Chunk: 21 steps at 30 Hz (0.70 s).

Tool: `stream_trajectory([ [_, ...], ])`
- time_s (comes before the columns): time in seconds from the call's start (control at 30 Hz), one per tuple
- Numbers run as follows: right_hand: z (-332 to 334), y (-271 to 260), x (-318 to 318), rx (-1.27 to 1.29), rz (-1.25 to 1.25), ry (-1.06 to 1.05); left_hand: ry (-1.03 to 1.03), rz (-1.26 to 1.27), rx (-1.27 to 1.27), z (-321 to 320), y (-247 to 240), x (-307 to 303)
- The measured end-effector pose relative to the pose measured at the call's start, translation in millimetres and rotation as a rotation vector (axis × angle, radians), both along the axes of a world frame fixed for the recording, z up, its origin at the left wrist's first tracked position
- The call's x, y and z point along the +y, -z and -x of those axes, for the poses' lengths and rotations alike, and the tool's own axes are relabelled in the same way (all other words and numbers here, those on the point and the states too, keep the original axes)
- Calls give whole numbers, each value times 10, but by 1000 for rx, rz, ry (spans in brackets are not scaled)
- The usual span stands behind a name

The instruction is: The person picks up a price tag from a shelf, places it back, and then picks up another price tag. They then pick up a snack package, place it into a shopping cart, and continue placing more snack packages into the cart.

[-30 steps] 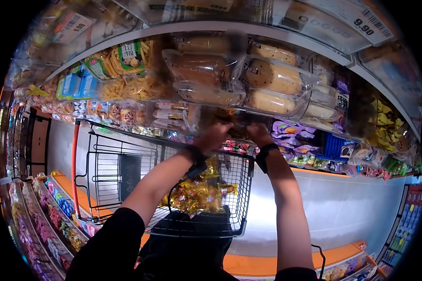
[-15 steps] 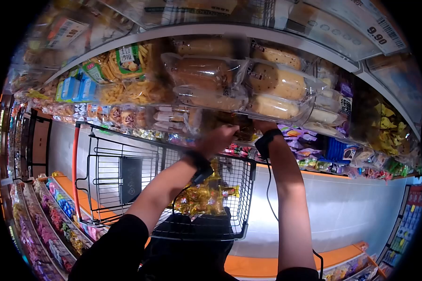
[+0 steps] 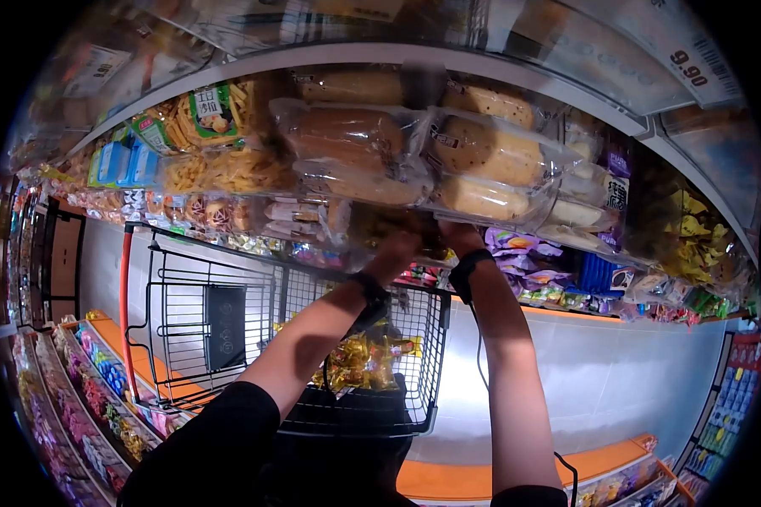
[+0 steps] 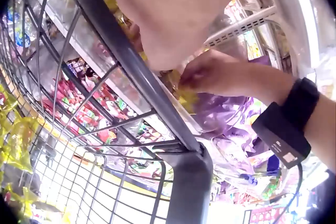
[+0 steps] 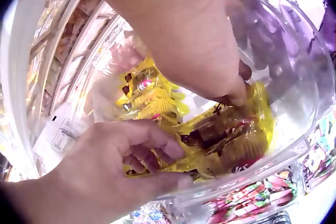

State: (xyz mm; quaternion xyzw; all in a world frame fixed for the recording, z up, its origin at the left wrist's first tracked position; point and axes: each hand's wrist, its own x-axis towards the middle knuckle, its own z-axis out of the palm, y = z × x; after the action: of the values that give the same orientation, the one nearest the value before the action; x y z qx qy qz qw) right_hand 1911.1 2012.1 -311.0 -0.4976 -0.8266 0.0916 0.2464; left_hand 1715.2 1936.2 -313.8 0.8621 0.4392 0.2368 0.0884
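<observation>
Yellow-wrapped snack packets (image 5: 226, 140) with dark brown print lie in a clear plastic bin (image 5: 310, 148). In the right wrist view my right hand (image 5: 194, 40) comes down from above and pinches a packet near its upper right edge. My left hand (image 5: 110, 150) reaches in from the left, thumb and fingers curled at that packet's left end. More yellow packets (image 5: 152, 95) lie behind it. In the head view both hands are in shadow below the shelf of bagged bread rolls (image 3: 490, 156), and their fingertips are mostly hidden.
A wire shopping cart (image 3: 441, 363) stands close under my arms, with several yellow packets (image 3: 368, 359) in it. Its grey rim (image 4: 126, 50) passes near my left hand. Purple packets (image 3: 524, 253) sit right of the bin. A shelf edge (image 3: 338, 63) with price tags crosses above.
Both hands stay at the bin beneath the bread. My right hand went farther in under the shelf, then came back slightly left. My left forearm has shifted a little to the right.
</observation>
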Motion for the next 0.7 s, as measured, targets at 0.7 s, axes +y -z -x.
stream_trajectory([
  [0.7,123,-425,-501,-402,476,-40,80,3,-164,-2,-306,-2],
])
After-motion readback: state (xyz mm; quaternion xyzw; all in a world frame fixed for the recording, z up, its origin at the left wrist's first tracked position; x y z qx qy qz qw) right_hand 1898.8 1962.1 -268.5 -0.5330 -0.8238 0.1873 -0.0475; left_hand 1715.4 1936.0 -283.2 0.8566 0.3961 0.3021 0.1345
